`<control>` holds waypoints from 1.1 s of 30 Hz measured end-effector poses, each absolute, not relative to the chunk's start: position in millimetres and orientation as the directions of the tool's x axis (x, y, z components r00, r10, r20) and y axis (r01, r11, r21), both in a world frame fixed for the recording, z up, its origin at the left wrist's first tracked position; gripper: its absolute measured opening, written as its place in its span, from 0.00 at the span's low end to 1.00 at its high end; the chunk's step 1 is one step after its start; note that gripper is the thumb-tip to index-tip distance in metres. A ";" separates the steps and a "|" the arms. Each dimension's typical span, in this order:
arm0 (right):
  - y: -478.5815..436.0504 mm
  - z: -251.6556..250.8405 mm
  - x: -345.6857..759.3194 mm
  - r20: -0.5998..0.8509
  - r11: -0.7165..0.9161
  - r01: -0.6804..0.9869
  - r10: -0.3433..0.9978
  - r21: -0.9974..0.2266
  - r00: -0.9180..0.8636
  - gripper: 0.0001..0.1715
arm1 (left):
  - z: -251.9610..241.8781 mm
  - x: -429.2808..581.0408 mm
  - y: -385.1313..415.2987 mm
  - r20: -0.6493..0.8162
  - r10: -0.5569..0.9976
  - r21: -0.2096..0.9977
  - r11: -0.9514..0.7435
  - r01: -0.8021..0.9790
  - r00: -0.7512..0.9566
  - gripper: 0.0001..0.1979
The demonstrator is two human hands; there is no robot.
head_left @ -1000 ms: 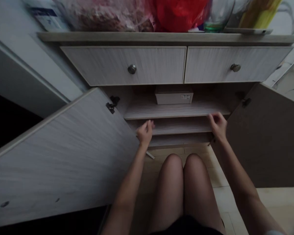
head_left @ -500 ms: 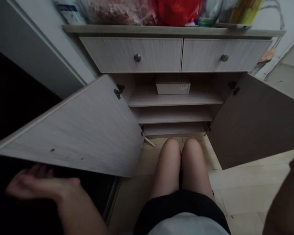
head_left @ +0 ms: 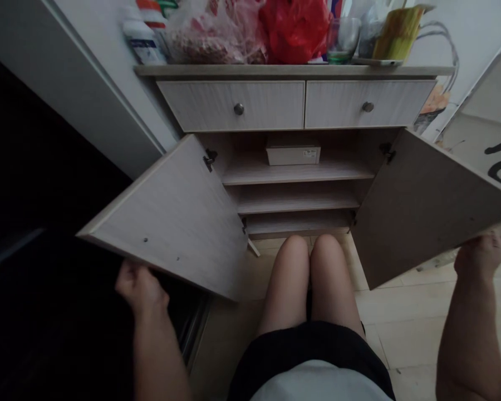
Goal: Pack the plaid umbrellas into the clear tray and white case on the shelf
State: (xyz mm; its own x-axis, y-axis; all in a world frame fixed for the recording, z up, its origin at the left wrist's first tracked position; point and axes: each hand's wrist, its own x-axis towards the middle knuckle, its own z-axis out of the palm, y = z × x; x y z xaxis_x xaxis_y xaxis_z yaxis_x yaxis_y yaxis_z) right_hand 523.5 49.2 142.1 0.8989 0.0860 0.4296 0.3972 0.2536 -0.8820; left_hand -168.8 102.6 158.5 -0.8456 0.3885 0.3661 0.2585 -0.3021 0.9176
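Note:
A pale wood-grain cabinet (head_left: 234,71) stands in front of my knees with both doors swung outward. My left hand (head_left: 142,287) is at the lower outer edge of the left door (head_left: 171,217), its fingers curled behind the panel. On the other side, my right hand (head_left: 481,255) has closed fingers at the outer edge of the right door (head_left: 426,206). The far sides of both doors, where the fingertips lie, are hidden. A light box (head_left: 293,155) with a small label sits on the upper shelf (head_left: 250,177).
Two closed drawers (head_left: 234,108) are above the shelves. Bottles (head_left: 144,42), a clear plastic bag (head_left: 217,39), a red bag (head_left: 296,30), a glass (head_left: 343,42) and a yellow packet (head_left: 398,33) crowd the cabinet top. My knees (head_left: 311,256) are close to its base.
The left door has swung somewhat inward, and my left hand has gone from spread fingers to curled at its edge. My right hand has come further into view. The camera view has shifted slightly.

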 end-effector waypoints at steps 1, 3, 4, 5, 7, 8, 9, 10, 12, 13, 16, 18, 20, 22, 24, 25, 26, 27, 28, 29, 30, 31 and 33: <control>50.0 139.0 515.7 0.410 0.278 0.364 0.129 -0.889 0.903 0.31 | 152.0 -163.6 102.7 0.395 0.383 0.912 -0.272 0.307 -0.835 0.07; 52.5 134.3 499.0 0.412 0.304 0.344 0.197 -0.888 0.890 0.30 | 140.4 -150.6 103.2 0.456 0.376 0.888 -0.250 0.386 -0.806 0.10; 54.1 132.8 490.5 0.435 0.305 0.367 0.195 -0.879 0.879 0.30 | 135.4 -143.2 104.1 0.481 0.382 0.875 -0.257 0.409 -0.789 0.11; 55.7 131.8 482.0 0.459 0.304 0.392 0.193 -0.868 0.867 0.30 | 130.9 -135.4 105.4 0.503 0.390 0.863 -0.269 0.427 -0.771 0.13; 58.8 130.8 465.3 0.494 0.297 0.430 0.190 -0.853 0.849 0.31 | 123.7 -118.8 109.4 0.539 0.426 0.842 -0.292 0.453 -0.727 0.16; 60.2 130.5 457.2 0.505 0.291 0.443 0.189 -0.848 0.842 0.32 | 121.2 -110.3 111.8 0.556 0.448 0.831 -0.300 0.468 -0.700 0.18; 61.3 130.2 449.3 0.512 0.289 0.450 0.196 -0.845 0.836 0.33 | 119.5 -101.6 114.5 0.572 0.471 0.820 -0.308 0.483 -0.671 0.19; 62.3 129.9 441.7 0.519 0.287 0.454 0.217 -0.844 0.827 0.33 | 118.7 -92.7 117.4 0.585 0.496 0.810 -0.315 0.494 -0.642 0.19; 64.2 129.5 426.9 0.532 0.283 0.462 0.270 -0.841 0.803 0.32 | 119.7 -74.4 123.5 0.600 0.552 0.796 -0.337 0.503 -0.579 0.20; 65.2 129.7 419.8 0.540 0.277 0.470 0.305 -0.838 0.784 0.31 | 121.4 -65.0 127.0 0.606 0.580 0.790 -0.354 0.501 -0.545 0.20; 69.6 133.0 398.6 0.578 0.250 0.521 0.389 -0.816 0.718 0.26 | 129.3 -35.6 139.8 0.637 0.654 0.758 -0.434 0.487 -0.408 0.19; 75.0 137.4 384.2 0.607 0.251 0.559 0.444 -0.790 0.659 0.22 | 134.4 -16.1 151.0 0.660 0.681 0.732 -0.487 0.476 -0.318 0.19; 83.8 142.0 369.3 0.635 0.270 0.588 0.489 -0.763 0.599 0.20 | 137.5 2.2 164.1 0.671 0.693 0.717 -0.518 0.467 -0.262 0.18; 97.0 145.4 354.1 0.652 0.292 0.602 0.518 -0.744 0.554 0.19 | 138.1 18.4 178.3 0.682 0.695 0.704 -0.542 0.458 -0.227 0.18; 115.1 147.6 338.2 0.659 0.311 0.604 0.543 -0.734 0.520 0.20 | 137.3 32.2 192.7 0.698 0.689 0.688 -0.568 0.452 -0.198 0.18; 125.7 148.6 329.9 0.660 0.320 0.603 0.558 -0.731 0.504 0.20 | 136.9 38.3 199.7 0.704 0.686 0.681 -0.578 0.450 -0.183 0.18; 137.2 149.9 321.4 0.660 0.326 0.603 0.572 -0.728 0.487 0.20 | 136.8 44.1 206.6 0.708 0.686 0.675 -0.585 0.450 -0.170 0.18; 149.4 151.5 312.8 0.657 0.327 0.604 0.590 -0.727 0.470 0.20 | 137.1 49.5 213.5 0.708 0.689 0.671 -0.586 0.454 -0.157 0.17; 161.8 153.7 304.1 0.649 0.321 0.607 0.610 -0.727 0.455 0.19 | 137.8 54.8 220.5 0.706 0.694 0.667 -0.585 0.461 -0.140 0.17; 174.3 156.2 295.5 0.636 0.307 0.610 0.632 -0.730 0.443 0.18 | 138.8 59.8 227.5 0.703 0.702 0.663 -0.584 0.469 -0.119 0.17; 186.5 159.1 287.3 0.619 0.285 0.616 0.653 -0.735 0.437 0.18 | 140.2 64.8 234.7 0.697 0.710 0.659 -0.581 0.478 -0.097 0.16; 198.2 162.1 279.7 0.600 0.259 0.624 0.674 -0.738 0.431 0.17 | 141.8 69.6 241.9 0.689 0.720 0.656 -0.577 0.487 -0.076 0.15; 219.3 167.7 266.9 0.570 0.209 0.643 0.702 -0.737 0.426 0.15 | 145.4 78.9 256.4 0.670 0.741 0.655 -0.562 0.505 -0.045 0.13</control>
State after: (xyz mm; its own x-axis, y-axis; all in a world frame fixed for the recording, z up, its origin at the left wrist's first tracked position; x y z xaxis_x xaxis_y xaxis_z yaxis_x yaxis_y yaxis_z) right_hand 266.9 219.3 167.7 0.4258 0.7023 0.5705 0.6432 0.2085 -0.7368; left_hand 78.9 256.4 145.4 -0.0445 0.7413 0.6697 0.5052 -0.5616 0.6553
